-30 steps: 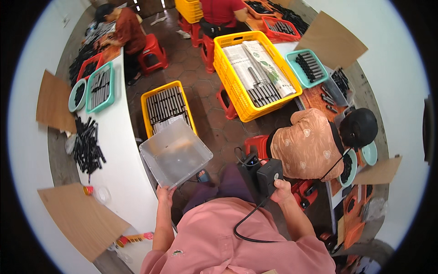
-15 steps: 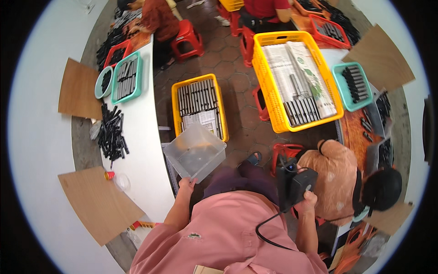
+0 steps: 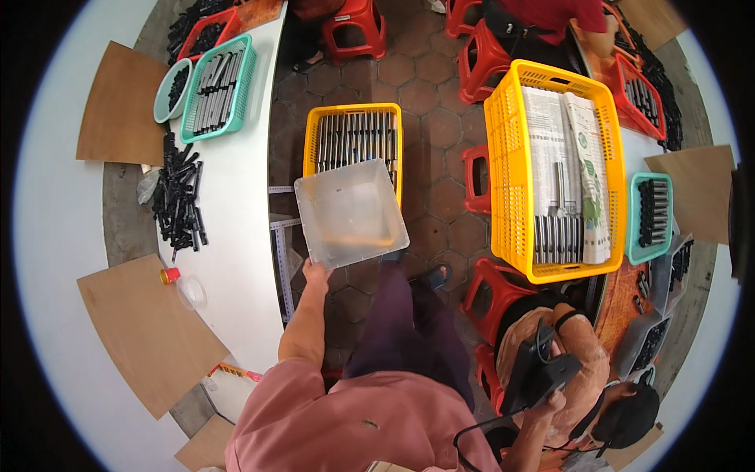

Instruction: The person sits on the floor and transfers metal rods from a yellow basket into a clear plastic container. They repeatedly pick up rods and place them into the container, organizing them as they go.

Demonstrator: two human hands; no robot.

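Bright even daylight, soft faint shadows, sharp centre, strong fisheye bending, dark vignette at rim

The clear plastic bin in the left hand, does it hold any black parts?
No, the clear plastic bin held by the left hand looks empty.

tight aisle, crates both sides
yellow crate [image 3: 352, 135] blocks ahead under the clear tub [image 3: 350, 212]; bare floor [image 3: 440, 197] between it and red stools [image 3: 477, 179].

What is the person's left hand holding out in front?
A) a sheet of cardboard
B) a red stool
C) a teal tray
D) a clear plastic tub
D: the left hand grips the corner of a clear plastic tub, held above the small yellow crate.
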